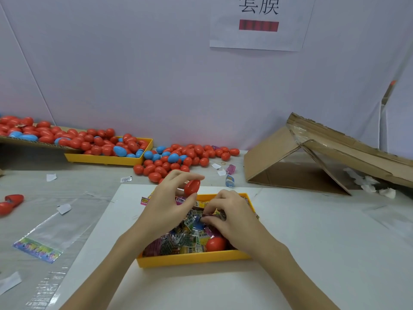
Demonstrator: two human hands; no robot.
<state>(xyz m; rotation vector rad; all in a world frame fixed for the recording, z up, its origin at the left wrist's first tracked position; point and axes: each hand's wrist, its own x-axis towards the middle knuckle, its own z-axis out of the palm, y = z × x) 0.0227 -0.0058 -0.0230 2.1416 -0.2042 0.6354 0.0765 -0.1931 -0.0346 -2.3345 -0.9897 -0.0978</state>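
Observation:
A yellow tray (pixel 192 260) full of small printed sachets (pixel 190 238) sits on a white board in front of me. My left hand (pixel 165 204) holds a red plastic egg (pixel 192 187) between thumb and fingers above the tray's far edge. My right hand (pixel 230 218) reaches into the tray, its fingers pinching a sachet (pixel 210 217). Another red egg (pixel 215 243) lies in the tray's near right corner, partly under my right wrist.
A heap of red and blue eggs (pixel 178 157) spreads along the back wall and fills a second yellow tray (pixel 105 159). A folded cardboard box (pixel 312 157) stands at the right. A clear bag with a colourful header (pixel 38 251) and two red eggs (pixel 9 203) lie at the left.

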